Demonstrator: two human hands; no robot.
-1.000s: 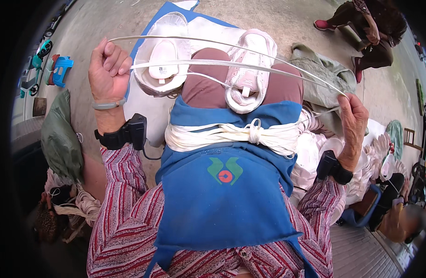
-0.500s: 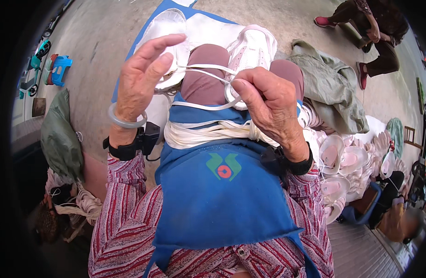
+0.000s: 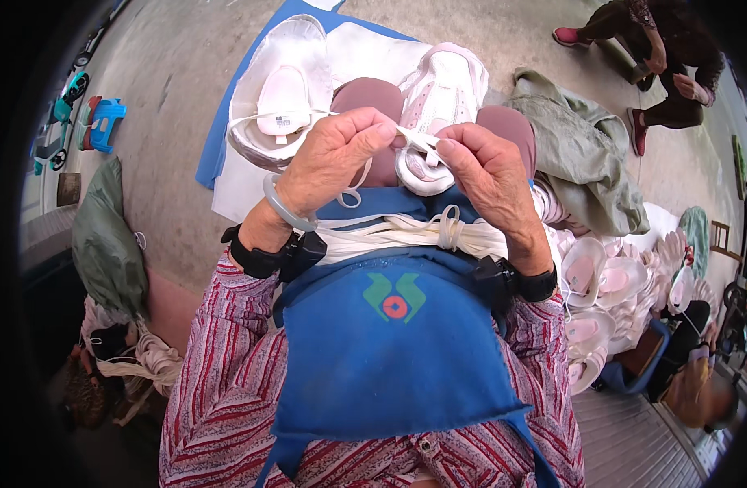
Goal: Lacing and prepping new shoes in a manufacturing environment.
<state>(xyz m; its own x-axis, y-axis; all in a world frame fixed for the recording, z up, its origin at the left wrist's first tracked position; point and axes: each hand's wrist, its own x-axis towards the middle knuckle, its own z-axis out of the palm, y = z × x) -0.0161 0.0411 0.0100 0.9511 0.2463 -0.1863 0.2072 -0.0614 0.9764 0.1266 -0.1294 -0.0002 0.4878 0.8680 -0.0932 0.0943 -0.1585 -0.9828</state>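
My left hand (image 3: 337,159) pinches a white shoelace (image 3: 415,138) between thumb and fingertips. Close beside it, my right hand (image 3: 491,167) grips the same lace, and a short stretch runs between the two. Just beyond my hands a white and pale pink sneaker (image 3: 445,89) rests between my knees. At its left lies an open, pale shoe upper (image 3: 268,61) with a tongue-shaped piece (image 3: 282,102) inside and a lace across it. A bundle of white laces (image 3: 365,241) lies over the blue apron (image 3: 390,358) at my waist.
Many pale shoe parts (image 3: 609,281) are heaped at my right, near a grey-green cloth (image 3: 585,146). A green sack (image 3: 109,236) stands at the left, with a blue stool (image 3: 107,122) beyond. One person (image 3: 674,65) sits far right; another (image 3: 694,386) is lower right.
My left hand has moved right and closed on the lace, close to my right hand. The shoe upper behind it now shows. The seated person's hands have moved apart.
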